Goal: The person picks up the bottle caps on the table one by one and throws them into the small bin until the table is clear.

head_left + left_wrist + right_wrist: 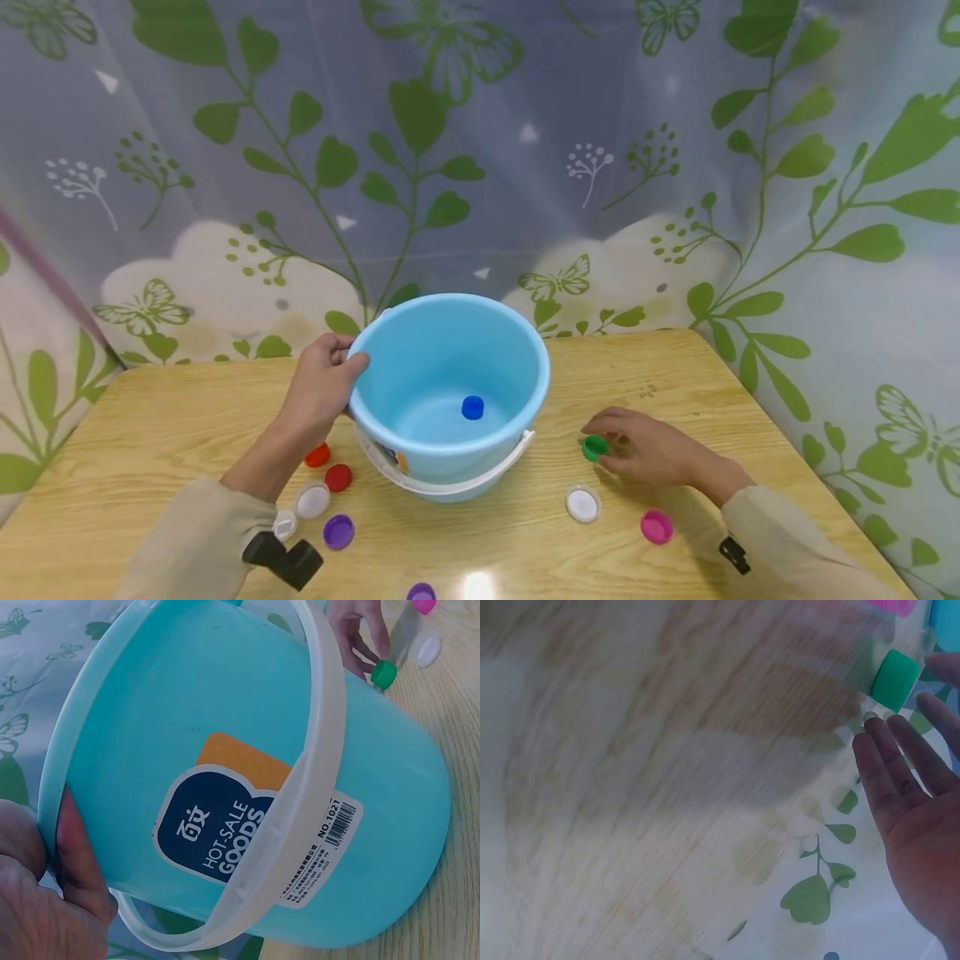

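Note:
A light blue bucket (442, 467) stands tilted on the table with a dark blue bottle cap (472, 407) inside. My left hand (324, 379) grips its rim at the left, thumb over the edge. In the left wrist view the bucket's label and white handle (326, 697) show, with the left hand (45, 892) at the rim. To the right of the bucket, my right hand (645, 446) is around a green bottle cap (596, 448), fingers spread. The right wrist view shows the green cap (896, 680) just beyond the fingertips of the right hand (922, 817).
Red caps (338, 477), white caps (312, 500) and a purple cap (339, 532) lie left of the bucket. Another purple cap (422, 592) is at the front edge of view. A white cap (583, 504) and a pink cap (657, 527) lie near the right hand. Patterned curtains (480, 167) surround the wooden table (187, 408).

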{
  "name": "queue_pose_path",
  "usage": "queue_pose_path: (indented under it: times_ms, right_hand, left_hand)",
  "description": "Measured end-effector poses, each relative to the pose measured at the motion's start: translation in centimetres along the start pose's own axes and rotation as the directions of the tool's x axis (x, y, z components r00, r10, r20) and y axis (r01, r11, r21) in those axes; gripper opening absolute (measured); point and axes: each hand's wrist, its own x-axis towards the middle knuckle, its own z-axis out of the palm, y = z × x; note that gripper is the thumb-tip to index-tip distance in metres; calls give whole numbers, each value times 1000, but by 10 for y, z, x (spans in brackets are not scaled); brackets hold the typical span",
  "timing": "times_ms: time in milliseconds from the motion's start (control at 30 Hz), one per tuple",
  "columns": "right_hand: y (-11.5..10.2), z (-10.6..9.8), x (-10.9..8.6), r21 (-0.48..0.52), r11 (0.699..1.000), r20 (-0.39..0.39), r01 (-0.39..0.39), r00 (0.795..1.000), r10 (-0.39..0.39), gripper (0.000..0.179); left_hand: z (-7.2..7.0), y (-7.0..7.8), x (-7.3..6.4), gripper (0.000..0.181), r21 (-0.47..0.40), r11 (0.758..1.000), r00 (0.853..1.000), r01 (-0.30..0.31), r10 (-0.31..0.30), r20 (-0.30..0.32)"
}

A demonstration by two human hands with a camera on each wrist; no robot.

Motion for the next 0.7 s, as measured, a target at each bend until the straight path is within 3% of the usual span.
queue_pose_path:
  times_ms: [267, 700]
  right_hand:
    - [-2, -1, 0, -7, 1000, -5, 22, 1000, -22, 31]
    - [0, 2, 1, 31, 999, -2, -15, 1000, 15, 24]
  left_hand:
    - [1, 1, -1, 39, 8, 1000, 1000, 5, -5, -3]
    - [1, 1, 0, 36, 43, 999, 1000, -5, 6, -9]
